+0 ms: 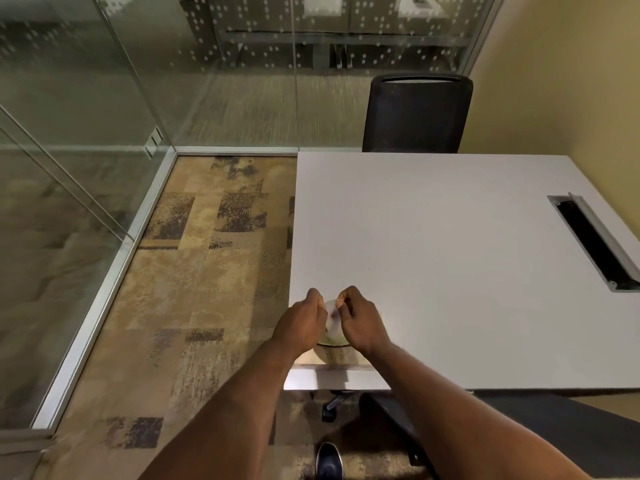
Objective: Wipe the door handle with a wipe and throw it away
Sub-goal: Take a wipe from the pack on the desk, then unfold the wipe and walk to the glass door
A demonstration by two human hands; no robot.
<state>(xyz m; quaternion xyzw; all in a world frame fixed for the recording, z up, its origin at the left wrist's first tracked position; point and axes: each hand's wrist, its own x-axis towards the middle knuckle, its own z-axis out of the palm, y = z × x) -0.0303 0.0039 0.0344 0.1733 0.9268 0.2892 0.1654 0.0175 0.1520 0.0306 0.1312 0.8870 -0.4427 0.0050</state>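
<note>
Both my hands are over the near left corner of the white table (433, 254). My left hand (303, 320) and my right hand (360, 317) each pinch an edge of a pale, thin wipe (333, 315) held between them. Just below the hands a round, greenish container (332, 340) stands on the table, mostly hidden by my fingers. No door handle shows in this view.
A black chair (417, 112) stands at the table's far side, another chair's base (391, 420) is below the near edge. Glass walls (104, 98) with a metal frame run along the left and back. A cable slot (592, 242) opens in the table at right. My shoe (329, 460) is on patterned carpet.
</note>
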